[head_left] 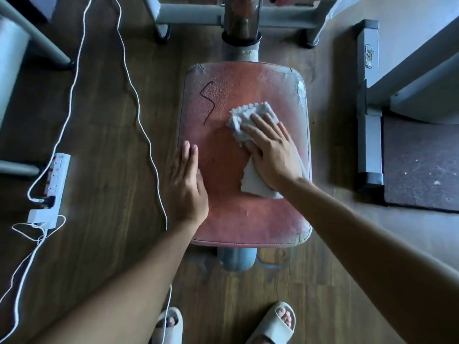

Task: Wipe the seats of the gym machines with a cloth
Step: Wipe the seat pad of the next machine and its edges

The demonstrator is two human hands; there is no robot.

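A worn red padded seat (231, 219) of a gym machine fills the middle of the view, on a grey post. Water droplets and a black squiggly mark (207, 101) cover its far left part. A crumpled white cloth (246, 112) lies on the seat's right half. My right hand (270, 155) presses flat on the cloth with straight fingers. My left hand (186, 184) rests flat on the seat's left edge, fingers straight, holding nothing.
A white power strip (53, 187) with white cables (139, 105) lies on the wooden floor at left. Grey machine frames stand at the far side (193, 14) and right (370, 115), with a dark mat (422, 165). My sandalled feet (273, 324) are at the bottom.
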